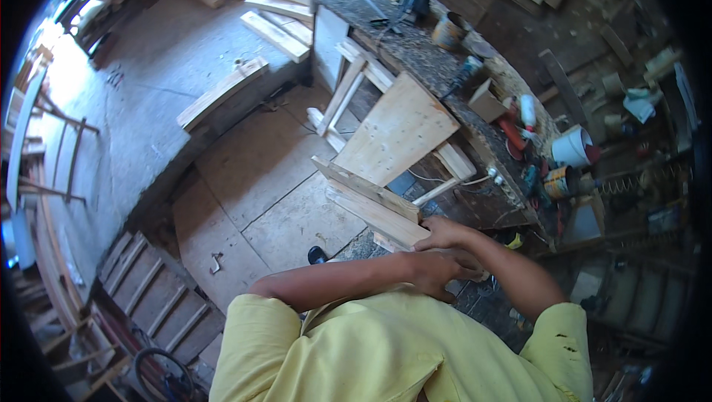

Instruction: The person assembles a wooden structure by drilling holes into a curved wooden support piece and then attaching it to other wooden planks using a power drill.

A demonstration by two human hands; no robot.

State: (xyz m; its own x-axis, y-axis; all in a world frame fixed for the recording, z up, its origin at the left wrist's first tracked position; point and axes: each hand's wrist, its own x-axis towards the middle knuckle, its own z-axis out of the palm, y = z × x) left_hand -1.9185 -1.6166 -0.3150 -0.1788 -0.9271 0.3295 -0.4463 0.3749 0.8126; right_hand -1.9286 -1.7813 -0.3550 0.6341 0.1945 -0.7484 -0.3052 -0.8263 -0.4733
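Two long pale wooden boards lie side by side in front of my body, slanting from the upper left toward my hands. My right hand [445, 234] is closed round the near part of the boards, its thumb over the lower board [374, 213]. The upper board [371, 188] stands on edge beside it. My left hand [434, 272] reaches across my body and is bent over the near end of the lower board; its fingertips are partly hidden. Beyond the boards, a wide flat wooden panel [397, 127] leans against the workbench [371, 1].
Tools and tins crowd the workbench, with a white bucket [571, 147] and a white bottle [527, 111] near its right side. A raised concrete ledge [170, 90] carries loose planks [222, 94]. On the left stands a slatted wooden frame [152, 291]; a black wheel [163, 372] is below it.
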